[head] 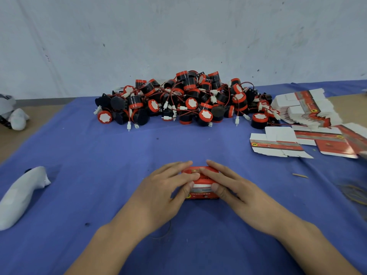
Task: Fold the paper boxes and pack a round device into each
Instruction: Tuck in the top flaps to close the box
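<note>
paper box (201,193), long axis left-right

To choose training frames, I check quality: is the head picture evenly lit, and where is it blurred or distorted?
Head view: soft, even light, no strong glare, only faint shadows under the left hand and right hand on the blue cloth; red box and device pile fairly sharp; flat boxes at the right edge smeared; wide-angle distortion stretches the picture's edges.
</note>
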`<state>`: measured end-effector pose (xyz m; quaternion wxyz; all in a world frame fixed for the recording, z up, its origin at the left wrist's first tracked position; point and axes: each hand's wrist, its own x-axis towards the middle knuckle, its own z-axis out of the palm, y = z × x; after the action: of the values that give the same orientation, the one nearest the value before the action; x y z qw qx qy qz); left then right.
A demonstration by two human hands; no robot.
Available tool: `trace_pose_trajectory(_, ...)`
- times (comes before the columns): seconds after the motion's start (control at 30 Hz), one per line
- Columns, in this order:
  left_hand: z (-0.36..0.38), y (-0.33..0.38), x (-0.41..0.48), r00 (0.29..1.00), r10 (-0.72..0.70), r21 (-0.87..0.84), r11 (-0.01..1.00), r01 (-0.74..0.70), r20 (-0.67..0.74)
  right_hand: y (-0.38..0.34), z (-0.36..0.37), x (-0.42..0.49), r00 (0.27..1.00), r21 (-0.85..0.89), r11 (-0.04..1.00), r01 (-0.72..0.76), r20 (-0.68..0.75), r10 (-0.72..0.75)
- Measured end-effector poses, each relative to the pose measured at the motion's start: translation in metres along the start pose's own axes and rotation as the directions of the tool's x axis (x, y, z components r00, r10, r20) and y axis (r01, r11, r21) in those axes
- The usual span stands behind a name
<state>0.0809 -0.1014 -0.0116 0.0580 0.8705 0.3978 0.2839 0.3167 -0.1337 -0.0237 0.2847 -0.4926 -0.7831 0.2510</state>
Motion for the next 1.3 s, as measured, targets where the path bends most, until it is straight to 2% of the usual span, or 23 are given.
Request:
trace_pose_trajectory(0.2, 0.007, -0.002, -0.007, 0.993, 0.098, 0.048, 0.994, -0.095, -0.068, -0.005, -0.003, -0.001, 1.0, -0.171, 0.985, 0.02, 0.015, -0.017)
trace_pose_trajectory(0.33, 0.008, -0.001, -0.007, 0.988, 0.111, 0.046, 0.993, -0.107, -0.107, -0.007, -0.003, -0.001, 1.0, -0.303, 0.953, 0.025, 0.025, -0.019)
trace_pose_trajectory(0.53, 0.012, -0.002, -0.009, 0.984, 0.14, 0.055, 0.989, -0.134, -0.114, -0.006, -0.001, -0.002, 1.0, -0.272, 0.962, 0.019, 0.003, -0.019)
trace_pose_trajectory(0.67, 0.013, -0.004, -0.01, 0.987, 0.128, 0.037, 0.992, -0.125, -0.094, 0.0, 0.002, -0.001, 0.999, -0.157, 0.987, 0.022, -0.031, -0.027)
trace_pose_trajectory(0.7, 0.013, -0.004, -0.01, 0.991, 0.099, -0.009, 0.995, -0.1, -0.091, 0.0, 0.003, 0.0, 0.999, -0.093, 0.996, 0.016, -0.041, -0.02)
trace_pose_trajectory(0.77, 0.011, -0.002, -0.008, 0.996, -0.041, -0.206, 0.978, 0.025, -0.077, -0.004, 0.004, 0.002, 0.995, 0.11, 0.994, -0.006, -0.094, 0.016)
trace_pose_trajectory(0.83, 0.004, 0.009, -0.003, 0.97, -0.232, -0.461, 0.871, 0.172, -0.077, -0.015, 0.006, 0.009, 0.97, 0.343, 0.939, 0.025, -0.235, 0.06)
trace_pose_trajectory(0.87, 0.001, 0.017, 0.0, 0.945, -0.31, -0.569, 0.798, 0.2, -0.103, -0.021, 0.008, 0.014, 0.949, 0.441, 0.895, 0.06, -0.304, 0.087)
trace_pose_trajectory(0.9, 0.0, 0.026, 0.005, 0.92, -0.364, -0.659, 0.73, 0.183, -0.147, -0.028, 0.011, 0.02, 0.934, 0.54, 0.838, 0.082, -0.335, 0.125)
trace_pose_trajectory(1.0, 0.004, 0.051, 0.018, 0.838, -0.499, -0.827, 0.551, 0.111, -0.22, -0.047, 0.027, 0.036, 0.913, 0.77, 0.632, 0.082, -0.313, 0.263)
trace_pose_trajectory(1.03, 0.006, 0.056, 0.023, 0.817, -0.526, -0.841, 0.532, 0.099, -0.235, -0.053, 0.031, 0.04, 0.901, 0.813, 0.577, 0.081, -0.307, 0.305)
trace_pose_trajectory(1.1, 0.006, 0.059, 0.033, 0.8, -0.538, -0.841, 0.536, 0.081, -0.265, -0.059, 0.033, 0.045, 0.892, 0.834, 0.542, 0.105, -0.32, 0.32)
trace_pose_trajectory(1.2, 0.007, 0.056, 0.047, 0.76, -0.582, -0.845, 0.529, 0.083, -0.289, -0.066, 0.028, 0.051, 0.884, 0.79, 0.592, 0.158, -0.38, 0.272)
trace_pose_trajectory(1.3, 0.015, 0.054, 0.056, 0.71, -0.653, -0.864, 0.487, 0.128, -0.264, -0.065, 0.029, 0.057, 0.841, 0.774, 0.611, 0.164, -0.434, 0.324)
